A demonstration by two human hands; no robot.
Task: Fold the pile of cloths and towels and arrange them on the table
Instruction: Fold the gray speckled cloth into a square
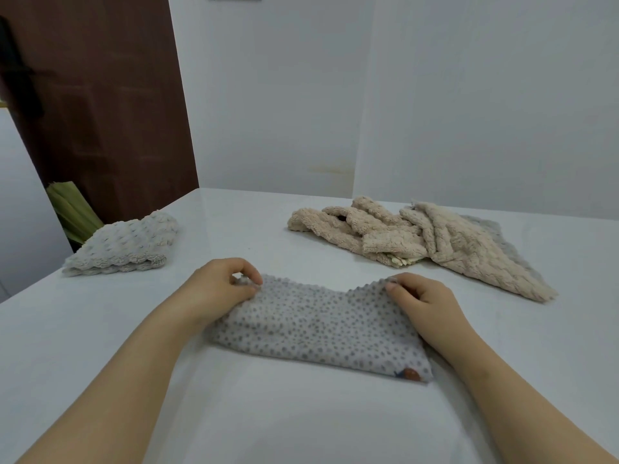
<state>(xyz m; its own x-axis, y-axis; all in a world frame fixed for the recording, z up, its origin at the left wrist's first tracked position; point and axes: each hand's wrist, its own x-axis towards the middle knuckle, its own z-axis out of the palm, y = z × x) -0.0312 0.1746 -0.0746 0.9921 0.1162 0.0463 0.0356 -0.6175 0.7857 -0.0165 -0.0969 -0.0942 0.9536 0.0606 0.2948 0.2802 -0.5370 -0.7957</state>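
Observation:
A grey dotted cloth (318, 326) lies folded in half in front of me on the white table (268, 423). My left hand (217, 289) pinches its far left corner between thumb and fingers. My right hand (422, 299) pinches its far right corner. The far edge sags a little between the two hands. A small orange tag shows at the cloth's near right corner. A folded pale bobbly towel (124, 244) rests at the table's left edge. A loose pile of beige towels (418, 239) lies at the back right, with a grey cloth (485, 229) partly under it.
The table's left edge runs close past the folded towel. A dark brown door (100, 112) stands beyond the left corner, with a green bundle (70, 209) at its foot. White walls close off the back and right.

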